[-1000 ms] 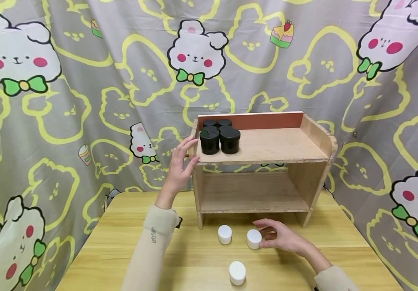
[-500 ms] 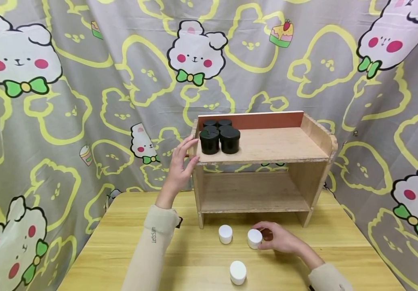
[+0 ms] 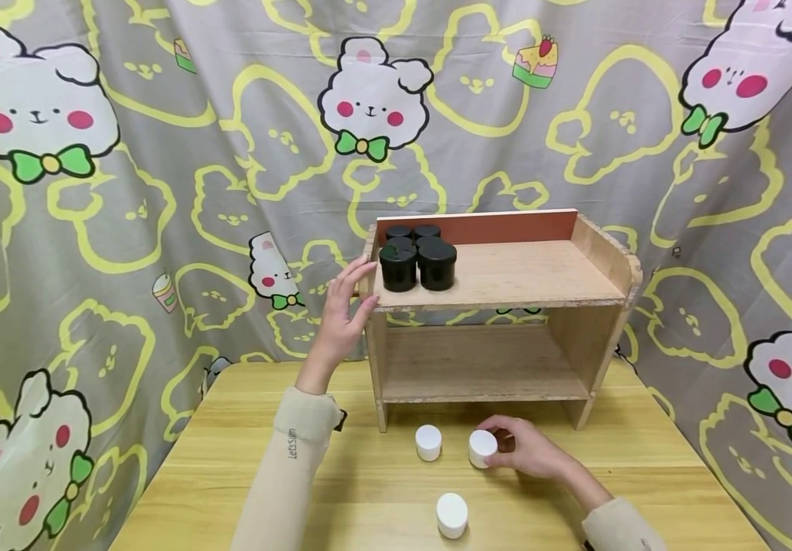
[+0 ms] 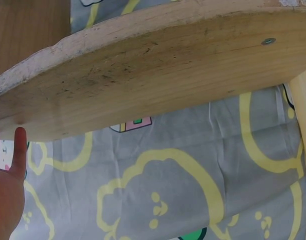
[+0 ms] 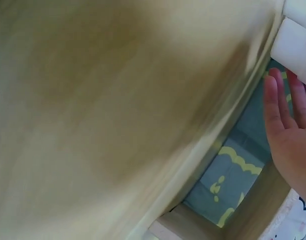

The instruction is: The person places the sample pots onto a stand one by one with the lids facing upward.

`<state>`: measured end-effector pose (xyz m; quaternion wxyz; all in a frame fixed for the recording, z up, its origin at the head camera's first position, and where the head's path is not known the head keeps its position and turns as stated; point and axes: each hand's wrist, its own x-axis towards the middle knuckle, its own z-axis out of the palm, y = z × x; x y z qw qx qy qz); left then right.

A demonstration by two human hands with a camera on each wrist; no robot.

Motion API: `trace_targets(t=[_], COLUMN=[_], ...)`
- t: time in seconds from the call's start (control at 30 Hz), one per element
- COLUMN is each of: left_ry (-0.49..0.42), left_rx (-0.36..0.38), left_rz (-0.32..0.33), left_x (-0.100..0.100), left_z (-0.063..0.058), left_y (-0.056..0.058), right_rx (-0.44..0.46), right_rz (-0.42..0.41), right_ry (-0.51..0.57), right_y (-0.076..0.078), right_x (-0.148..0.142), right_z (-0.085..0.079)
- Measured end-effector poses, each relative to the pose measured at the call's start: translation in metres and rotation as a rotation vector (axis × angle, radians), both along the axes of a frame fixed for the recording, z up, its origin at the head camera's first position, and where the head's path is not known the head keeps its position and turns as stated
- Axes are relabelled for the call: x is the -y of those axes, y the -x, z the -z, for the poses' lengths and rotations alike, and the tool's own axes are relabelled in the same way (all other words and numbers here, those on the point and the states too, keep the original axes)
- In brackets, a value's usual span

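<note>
My right hand (image 3: 528, 450) pinches a small white lidded jar (image 3: 481, 449) low over the wooden table, its thumb on the near side. In the right wrist view, the fingers (image 5: 273, 107) lie by a white jar (image 5: 294, 50) at the right edge. Two more white jars stand close by: one to the left (image 3: 428, 443), one nearer the front (image 3: 452, 516). My left hand (image 3: 340, 320) rests against the left side panel (image 4: 158, 75) of a wooden shelf (image 3: 513, 275), fingers fairly straight. Several black lidded jars (image 3: 437, 268) are grouped on the shelf's top board at the left.
Below the top board is a lower shelf board (image 3: 485, 363) between the side panels. The shelf stands at the back of the yellowish wooden table (image 3: 230, 459). A grey patterned curtain (image 3: 216, 138) hangs behind and around.
My right hand has moved slightly left and its fingers have come round the white jar, which now sits a touch higher in view. The left hand stays on the shelf panel.
</note>
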<state>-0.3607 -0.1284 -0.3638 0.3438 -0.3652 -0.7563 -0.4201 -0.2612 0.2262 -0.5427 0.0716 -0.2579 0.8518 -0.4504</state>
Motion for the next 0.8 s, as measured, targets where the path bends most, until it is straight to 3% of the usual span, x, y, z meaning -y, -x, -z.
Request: trace_targets(t=[0.47, 0.8], left_ry=[-0.016, -0.012], left_rx=[-0.027, -0.038], left_rz=[0.008, 0.007], left_x=[-0.001, -0.002], left_z=[0.001, 0.0], left_y=[0.002, 0.0], right_rx=[-0.09, -0.18], right_rz=[0.013, 0.003], right_ry=[0.022, 0.054], right_y=[-0.005, -0.013], right_x=[-0.004, 0.0], right_z=[-0.019, -0.041])
